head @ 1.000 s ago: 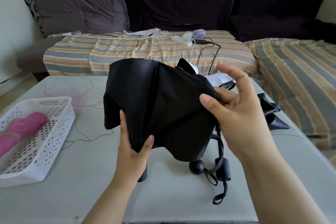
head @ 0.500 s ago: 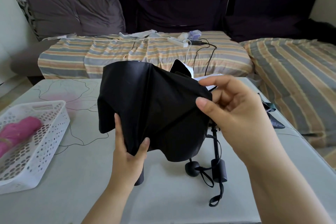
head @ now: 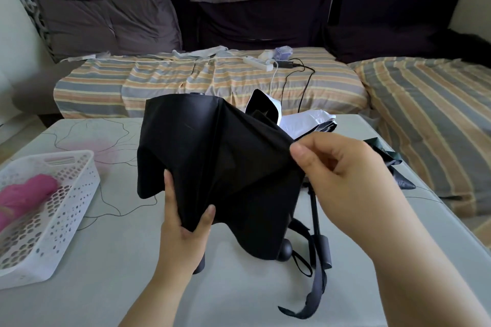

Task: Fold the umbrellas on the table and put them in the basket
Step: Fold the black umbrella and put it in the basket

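Note:
A black umbrella (head: 212,156) stands upright above the middle of the table (head: 132,260), its canopy loose. My left hand (head: 183,225) grips the lower folds of the canopy around the shaft. My right hand (head: 342,178) pinches the canopy's right edge between thumb and fingers. The umbrella's handle and strap (head: 316,281) hang down on the right. A white basket (head: 69,207) at the table's left edge holds a folded pink umbrella (head: 24,199). Behind the black one lie a white-lined umbrella (head: 305,119) and a dark green umbrella (head: 388,159).
A sofa with a striped cover (head: 212,79) runs behind the table and along the right side. On it lie a power strip (head: 257,62) and cables. Dark cushions (head: 106,24) lean at the back.
My right hand's fingers have curled in and now pinch the canopy's right edge, pulling it slightly down. The view has shifted a little; my left hand keeps its grip.

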Motion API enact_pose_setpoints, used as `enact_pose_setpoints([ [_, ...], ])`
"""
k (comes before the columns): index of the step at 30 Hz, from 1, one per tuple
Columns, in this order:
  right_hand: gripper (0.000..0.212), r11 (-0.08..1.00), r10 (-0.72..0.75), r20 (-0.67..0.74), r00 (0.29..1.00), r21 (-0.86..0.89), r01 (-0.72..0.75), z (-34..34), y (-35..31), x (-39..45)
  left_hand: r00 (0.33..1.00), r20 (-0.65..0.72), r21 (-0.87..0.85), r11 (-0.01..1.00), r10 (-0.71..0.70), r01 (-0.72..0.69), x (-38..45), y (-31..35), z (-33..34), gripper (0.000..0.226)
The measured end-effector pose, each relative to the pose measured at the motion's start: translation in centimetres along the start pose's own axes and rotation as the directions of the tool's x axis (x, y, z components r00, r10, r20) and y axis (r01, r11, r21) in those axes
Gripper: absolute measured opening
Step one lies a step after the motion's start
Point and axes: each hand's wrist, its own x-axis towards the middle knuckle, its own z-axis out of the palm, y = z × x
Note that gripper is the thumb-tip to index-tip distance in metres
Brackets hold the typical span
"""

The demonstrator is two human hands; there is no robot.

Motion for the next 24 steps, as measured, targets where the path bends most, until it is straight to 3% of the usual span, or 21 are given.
enact_pose_setpoints([
  [4, 0.035, 0.974, -0.053, -0.165, 0.985, -0.226, 0.014, 0.7, 0.0, -0.2, 1.000, 0.020, -0.017, 1.000, 0.020, -0.020, -0.4, 0.4, 0.0, 0.090],
  [10, 0.045, 0.974, -0.208, -0.295, 0.933, -0.153, 0.169, 1.9, -0.6, -0.4, 0.995, 0.074, -0.048, 0.996, 0.074, -0.070, -0.6, 0.7, 0.4, 0.094],
  [12, 0.052, 0.980, -0.195, -0.270, 0.943, -0.102, 0.173, 1.6, -0.6, -0.4, 0.995, 0.072, -0.043, 0.997, 0.072, -0.069, -0.6, 0.6, 0.4, 0.095],
  [14, 0.047, 0.994, -0.051, -0.210, 0.976, 0.081, 0.069, 0.9, -0.3, -0.1, 0.995, 0.069, -0.032, 0.997, 0.076, -0.074, -0.6, 0.8, 0.4, 0.097],
  [17, 0.028, 0.932, 0.164, 0.062, 0.985, 0.317, -0.175, -0.2, 0.8, 0.8, 0.995, 0.083, -0.002, 0.998, 0.061, -0.061, -0.7, 1.0, 0.4, 0.103],
  [19, 0.049, 0.878, 0.262, 0.204, 0.943, 0.356, -0.320, -0.1, 1.8, 1.2, 0.994, 0.106, -0.024, 1.000, 0.018, -0.015, -0.8, 0.7, 0.2, 0.101],
  [21, 0.046, 0.895, 0.299, 0.193, 0.934, 0.284, -0.345, 0.7, 2.9, 1.3, 0.994, 0.113, -0.056, 0.998, -0.009, 0.015, -0.8, 0.7, 0.1, 0.099],
  [23, 0.012, 0.900, 0.288, 0.116, 0.950, 0.307, -0.310, 1.5, 3.2, 1.5, 0.993, 0.120, -0.078, 0.997, -0.013, 0.022, -0.8, 0.7, 0.1, 0.097],
  [24, 0.009, 0.900, 0.265, 0.079, 0.961, 0.337, -0.276, 1.6, 3.2, 1.5, 0.992, 0.124, -0.096, 0.995, -0.017, 0.029, -0.8, 0.8, 0.2, 0.097],
])
